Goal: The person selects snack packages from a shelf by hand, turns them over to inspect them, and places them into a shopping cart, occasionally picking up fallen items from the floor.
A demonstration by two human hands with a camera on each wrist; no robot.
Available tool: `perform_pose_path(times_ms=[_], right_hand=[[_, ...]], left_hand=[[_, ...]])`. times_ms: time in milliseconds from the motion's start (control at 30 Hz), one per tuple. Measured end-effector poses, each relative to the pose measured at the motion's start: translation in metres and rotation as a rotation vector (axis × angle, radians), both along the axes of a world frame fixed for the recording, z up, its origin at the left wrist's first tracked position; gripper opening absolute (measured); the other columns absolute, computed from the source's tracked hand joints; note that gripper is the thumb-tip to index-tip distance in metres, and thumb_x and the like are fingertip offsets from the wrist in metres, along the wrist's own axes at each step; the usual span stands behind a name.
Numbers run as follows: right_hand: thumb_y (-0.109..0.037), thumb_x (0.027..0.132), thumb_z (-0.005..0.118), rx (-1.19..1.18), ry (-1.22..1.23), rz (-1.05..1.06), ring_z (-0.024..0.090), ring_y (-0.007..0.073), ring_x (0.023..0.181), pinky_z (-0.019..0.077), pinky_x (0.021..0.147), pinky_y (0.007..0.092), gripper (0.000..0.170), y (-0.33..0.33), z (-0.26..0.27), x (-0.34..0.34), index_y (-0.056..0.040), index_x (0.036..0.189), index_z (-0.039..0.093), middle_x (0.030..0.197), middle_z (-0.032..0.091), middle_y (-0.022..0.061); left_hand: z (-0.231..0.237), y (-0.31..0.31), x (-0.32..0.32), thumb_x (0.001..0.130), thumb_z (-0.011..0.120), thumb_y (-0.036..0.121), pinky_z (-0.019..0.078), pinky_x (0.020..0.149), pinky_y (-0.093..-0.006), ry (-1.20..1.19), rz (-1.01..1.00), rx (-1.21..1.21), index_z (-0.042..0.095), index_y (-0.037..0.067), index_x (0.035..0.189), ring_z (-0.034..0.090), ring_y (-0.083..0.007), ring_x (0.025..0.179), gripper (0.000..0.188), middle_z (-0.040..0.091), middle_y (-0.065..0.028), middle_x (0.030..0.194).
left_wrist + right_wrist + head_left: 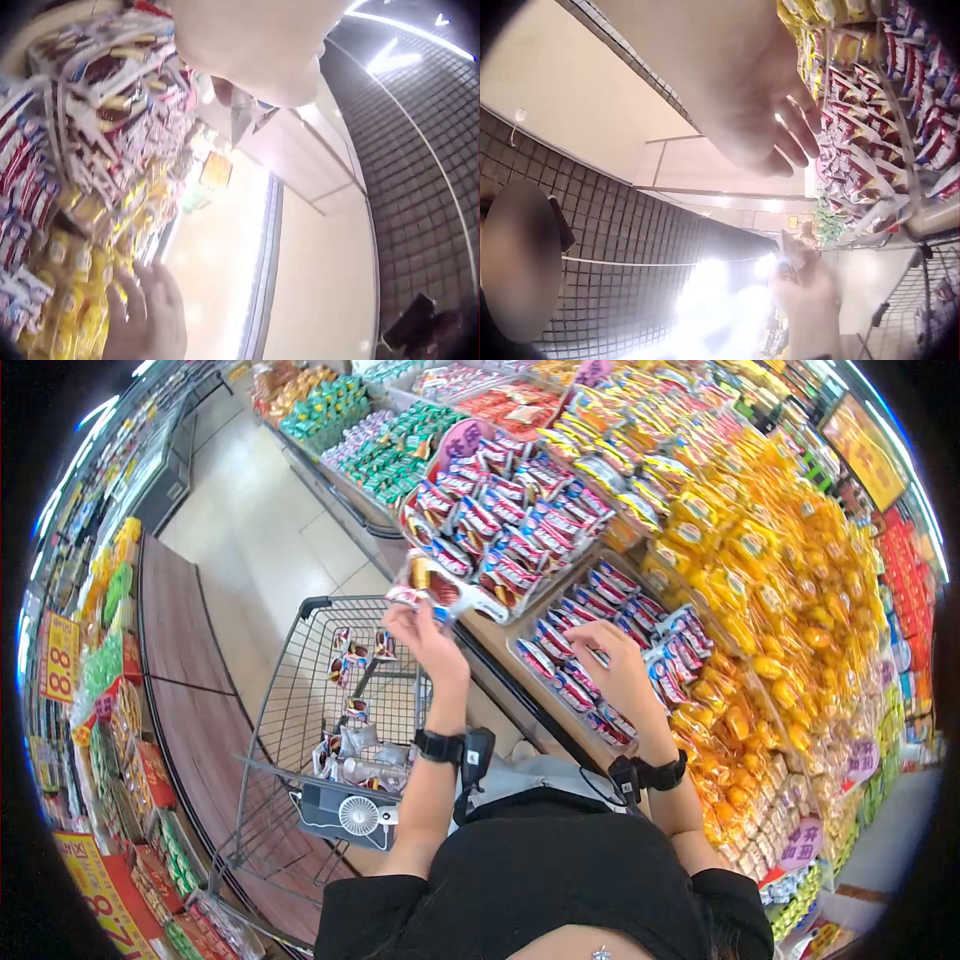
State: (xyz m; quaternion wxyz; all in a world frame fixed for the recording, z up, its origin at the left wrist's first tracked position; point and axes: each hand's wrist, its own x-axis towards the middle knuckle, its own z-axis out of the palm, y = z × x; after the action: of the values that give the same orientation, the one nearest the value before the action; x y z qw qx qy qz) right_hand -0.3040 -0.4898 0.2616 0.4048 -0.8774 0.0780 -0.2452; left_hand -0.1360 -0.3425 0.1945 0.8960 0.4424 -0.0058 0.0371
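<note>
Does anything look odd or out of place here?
Only the white fan at the near end of the shopping cart: it looks unlike the wrapped packets scattered inside. I see nothing spilled or damaged.

From the left hand (432, 645), open air lies toward eight o'clock, above the shopping cart (317, 603). Heaped snack packets (500, 515) block one o'clock; the right hand (612, 658) occupies three o'clock.

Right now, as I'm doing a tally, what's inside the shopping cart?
Small wrapped packs lie scattered in the shopping cart, with silvery packages among a pile at the near end. What lies beneath is covered, and the left forearm hides part of one side.
</note>
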Motion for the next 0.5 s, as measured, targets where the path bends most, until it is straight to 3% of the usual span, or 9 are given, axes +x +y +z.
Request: perform_pose_path(times_ms=[67,100,167,233,267,333,400,500], right_hand=[[0.000,0.081,0.062,0.041,-0.033,-0.040,0.061,0.0201,0.078,0.0487,0.072,0.0290,0.017,-0.010,0.007,-0.014,-0.0018,0.098,0.062,0.088,0.062,0.0100],[-0.003,0.083,0.062,0.090,-0.040,-0.062,0.062,0.0191,0.079,0.0487,0.072,0.0282,0.016,-0.014,0.012,-0.021,-0.0012,0.099,0.062,0.090,0.062,0.0105],[-0.007,0.087,0.060,0.172,-0.045,-0.108,0.061,0.0164,0.082,0.0487,0.074,0.0279,0.017,-0.025,0.015,-0.034,-0.0002,0.102,0.061,0.093,0.063,0.0097],[-0.011,0.090,0.058,0.288,-0.077,-0.156,0.061,0.0142,0.088,0.0487,0.077,0.0274,0.022,-0.036,0.015,-0.045,-0.0007,0.109,0.058,0.099,0.063,0.0084],[-0.011,0.090,0.057,0.325,-0.027,-0.176,0.061,0.0149,0.090,0.0487,0.078,0.0276,0.027,-0.043,0.019,-0.052,-0.0023,0.115,0.055,0.101,0.063,0.0090],[-0.013,0.088,0.059,0.324,-0.091,-0.218,0.061,0.0157,0.090,0.0489,0.079,0.0283,0.034,-0.056,0.019,-0.063,-0.0035,0.120,0.051,0.102,0.063,0.0100],[-0.013,0.085,0.064,0.319,-0.038,-0.227,0.062,0.0168,0.089,0.0493,0.078,0.0288,0.041,-0.069,0.019,-0.074,-0.0052,0.122,0.050,0.103,0.063,0.0109],[-0.011,0.081,0.068,0.372,0.037,-0.190,0.062,0.0172,0.088,0.0497,0.077,0.0298,0.046,-0.082,0.019,-0.089,-0.0059,0.123,0.050,0.103,0.064,0.0110]], left_hand=[[0.014,-0.023,-0.032,0.091,0.049,0.002,0.0396,0.080,-0.0239,-0.077,-0.196,-0.078,0.033,0.012,0.110,0.045,-0.0102,0.096,0.027,0.046,-0.0063,0.109],[0.023,-0.030,-0.047,0.090,0.050,0.002,0.0426,0.074,-0.0245,-0.320,-0.132,0.210,0.034,0.013,0.110,0.047,-0.0108,0.092,0.028,0.046,-0.0059,0.109],[0.023,-0.044,-0.067,0.088,0.054,0.002,0.0430,0.073,-0.0229,-0.137,-0.433,0.067,0.035,0.014,0.116,0.048,-0.0106,0.094,0.036,0.045,-0.0049,0.111],[0.038,-0.054,-0.084,0.086,0.060,0.000,0.0368,0.088,-0.0239,-0.169,-0.588,0.161,0.031,0.011,0.121,0.045,-0.0117,0.104,0.046,0.047,-0.0085,0.115],[0.042,-0.060,-0.089,0.084,0.061,0.000,0.0375,0.090,-0.0244,-0.238,-0.656,0.187,0.031,0.011,0.122,0.045,-0.0125,0.107,0.050,0.047,-0.0099,0.116],[0.054,-0.069,-0.094,0.081,0.066,0.002,0.0461,0.082,-0.0262,-0.228,-0.856,0.153,0.028,0.009,0.127,0.055,-0.0158,0.099,0.059,0.053,-0.0144,0.112],[0.049,-0.082,-0.090,0.078,0.070,0.005,0.0473,0.080,-0.0263,-0.279,-0.959,0.249,0.028,0.009,0.127,0.057,-0.0156,0.096,0.064,0.055,-0.0144,0.110],[0.040,-0.105,-0.078,0.075,0.074,0.010,0.0483,0.072,-0.0233,-0.421,-0.943,0.388,0.028,0.006,0.124,0.058,-0.0138,0.088,0.068,0.055,-0.0120,0.100]])
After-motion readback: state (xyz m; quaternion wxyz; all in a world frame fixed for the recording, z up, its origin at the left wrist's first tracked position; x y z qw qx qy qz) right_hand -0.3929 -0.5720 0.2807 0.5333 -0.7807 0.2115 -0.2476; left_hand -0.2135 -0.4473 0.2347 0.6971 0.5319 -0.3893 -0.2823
